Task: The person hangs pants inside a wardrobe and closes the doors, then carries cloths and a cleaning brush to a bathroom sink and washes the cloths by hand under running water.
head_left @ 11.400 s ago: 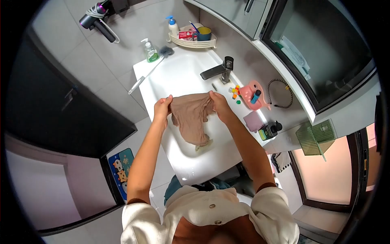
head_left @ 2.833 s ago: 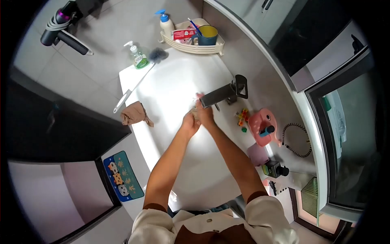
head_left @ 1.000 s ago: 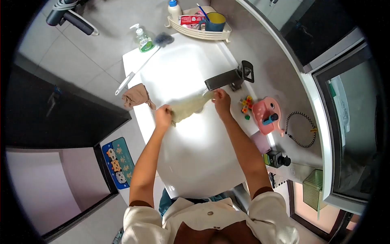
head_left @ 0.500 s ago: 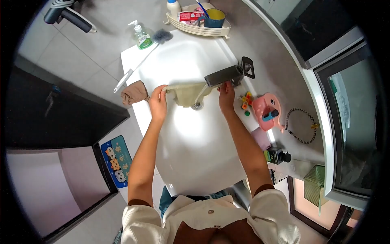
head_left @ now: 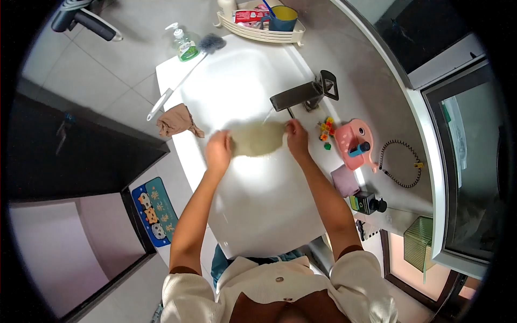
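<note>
A pale olive-green cloth (head_left: 257, 139), smeared by motion, stretches between my two hands over the white sink (head_left: 264, 215). My left hand (head_left: 218, 152) is closed on its left end. Its right end is pinched in my right hand (head_left: 297, 140), just below the dark faucet (head_left: 295, 96). A thin stream of water falls from the spout toward the cloth's upper edge. The drain is hidden behind the cloth. A crumpled brown cloth (head_left: 177, 121) lies on the sink's left rim, apart from my left hand.
A long-handled brush (head_left: 160, 103) and a soap pump bottle (head_left: 187, 47) stand along the far left rim. A caddy (head_left: 264, 35) holds a cup and tubes. Right of the sink are small toys (head_left: 326, 129), a pink holder (head_left: 353, 142), a mauve cloth (head_left: 344, 180) and a dark bottle (head_left: 366, 203).
Both hands have drawn the green cloth nearer to me, away from under the faucet. My left hand has shifted right and its grip looks more closed. The drain is now covered.
</note>
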The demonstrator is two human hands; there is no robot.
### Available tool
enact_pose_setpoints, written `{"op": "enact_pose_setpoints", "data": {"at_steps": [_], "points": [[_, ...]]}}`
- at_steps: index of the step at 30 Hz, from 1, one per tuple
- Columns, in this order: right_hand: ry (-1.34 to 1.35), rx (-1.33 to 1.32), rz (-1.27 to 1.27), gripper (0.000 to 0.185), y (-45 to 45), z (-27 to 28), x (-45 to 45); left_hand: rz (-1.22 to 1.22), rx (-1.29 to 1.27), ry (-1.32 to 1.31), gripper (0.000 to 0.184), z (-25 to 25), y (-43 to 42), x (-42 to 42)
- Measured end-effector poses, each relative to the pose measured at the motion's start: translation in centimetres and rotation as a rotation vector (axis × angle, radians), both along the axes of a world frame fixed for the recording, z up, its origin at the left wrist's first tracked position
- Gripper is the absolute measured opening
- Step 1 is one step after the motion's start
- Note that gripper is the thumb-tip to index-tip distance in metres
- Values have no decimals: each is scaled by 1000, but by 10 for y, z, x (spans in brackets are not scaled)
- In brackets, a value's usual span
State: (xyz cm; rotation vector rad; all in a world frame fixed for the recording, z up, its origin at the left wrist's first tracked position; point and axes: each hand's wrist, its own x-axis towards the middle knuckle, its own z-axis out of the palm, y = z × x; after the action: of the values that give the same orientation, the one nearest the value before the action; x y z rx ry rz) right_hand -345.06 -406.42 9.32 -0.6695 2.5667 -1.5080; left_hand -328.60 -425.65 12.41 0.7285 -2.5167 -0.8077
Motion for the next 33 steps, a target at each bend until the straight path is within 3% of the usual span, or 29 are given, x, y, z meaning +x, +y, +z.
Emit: {"op": "enact_pose_setpoints", "data": {"at_steps": [1, 4, 7, 8, 11, 12, 15, 16, 19, 20, 21, 23, 24, 26, 28, 31, 33], "points": [[19, -119, -75, 14, -3, 15, -2, 55, -43, 153, 18, 14, -4, -5], [50, -149, -73, 14, -6, 28, -4, 29, 3, 281, 16, 38, -2, -8], [132, 359, 52, 14, 1, 17, 0, 48, 326, -234, 16, 31, 9, 2], [134, 436, 81, 15, 2, 11, 2, 31, 347, -340, 20, 22, 10, 4], [140, 253, 85, 20, -3, -21, 2, 106, 338, -103, 29, -30, 12, 8], [-5, 207, 94, 27, -8, -29, 2, 131, 228, -76, 39, -36, 15, 6], [381, 300, 215, 35, -22, -66, 10, 178, 90, -71, 46, -60, 23, 3], [386, 387, 169, 41, -27, -66, 24, 194, 179, -268, 48, -60, 28, 1], [114, 502, 121, 39, -61, -72, 56, 293, 687, -157, 49, -119, 33, -6], [-58, 323, 126, 40, -77, -94, 66, 420, 1152, -162, 49, -59, 35, -17], [-226, 144, 127, 41, -89, -117, 76, 434, 1331, -82, 46, -71, 29, -22], [-390, -175, 270, 34, -95, -83, 113, 457, 1675, 92, 41, -112, 3, -22], [-470, -140, 237, 33, -94, -66, 112, 384, 1899, 142, 33, -119, -9, -20], [-633, -63, 177, 31, -81, -44, 105, 475, 1589, 211, 32, -101, 1, -15], [-180, 310, -42, 29, -79, -54, 78, 518, 1324, 183, 36, -82, 17, -14], [98, 476, -93, 20, -80, -82, 47, 477, 1208, 153, 36, -109, 33, -11], [44, 574, -9, 21, -78, -93, 36, 526, 1312, 175, 34, -104, 40, -9]]}}
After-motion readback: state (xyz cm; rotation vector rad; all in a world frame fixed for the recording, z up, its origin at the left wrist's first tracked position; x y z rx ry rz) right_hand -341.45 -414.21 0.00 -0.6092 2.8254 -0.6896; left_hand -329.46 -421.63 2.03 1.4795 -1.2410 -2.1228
